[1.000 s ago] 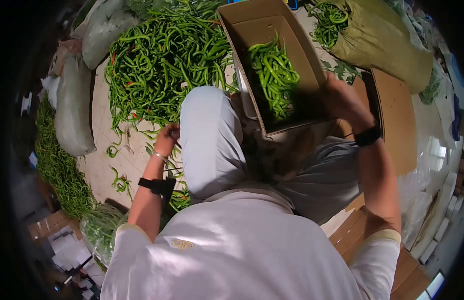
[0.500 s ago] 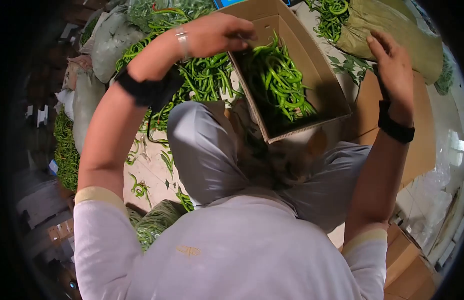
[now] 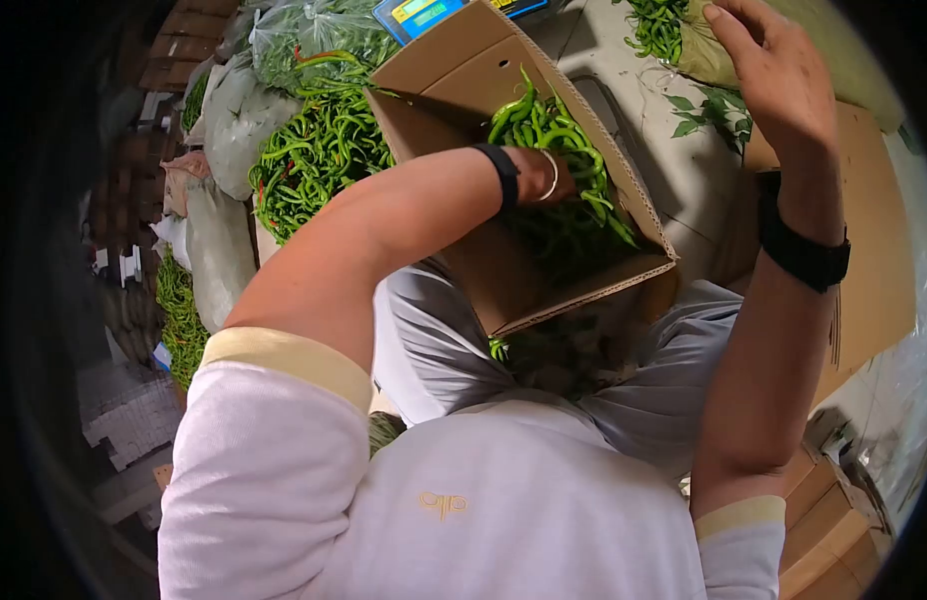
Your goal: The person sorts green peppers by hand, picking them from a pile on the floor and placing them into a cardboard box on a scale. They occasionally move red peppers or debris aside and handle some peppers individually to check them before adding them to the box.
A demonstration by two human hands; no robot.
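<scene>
My left hand (image 3: pixel 542 178) reaches down inside an open cardboard box (image 3: pixel 449 78), among long green chili peppers (image 3: pixel 559 128); its fingers are hidden by the peppers and the wrist. The box sits tilted in front of my knees, peppers gathered toward its right side. Raised off to the right of the box, my right hand (image 3: pixel 779 85) is empty, thumb and fingers apart. In this view its fingertips overlap the edge of a yellowish sack (image 3: pixel 719 50).
A large heap of green chilies (image 3: pixel 324 150) lies left of the box, beside filled plastic bags (image 3: pixel 239 125). A blue device with lit displays (image 3: pixel 424 15) stands behind the box. Flattened cardboard (image 3: pixel 874 210) lies at the right, near some loose leaves (image 3: pixel 709 112).
My left hand has gone from the box's left rim down into the peppers. My right hand has moved up toward the sack. In view, the box appears farther left and more tilted.
</scene>
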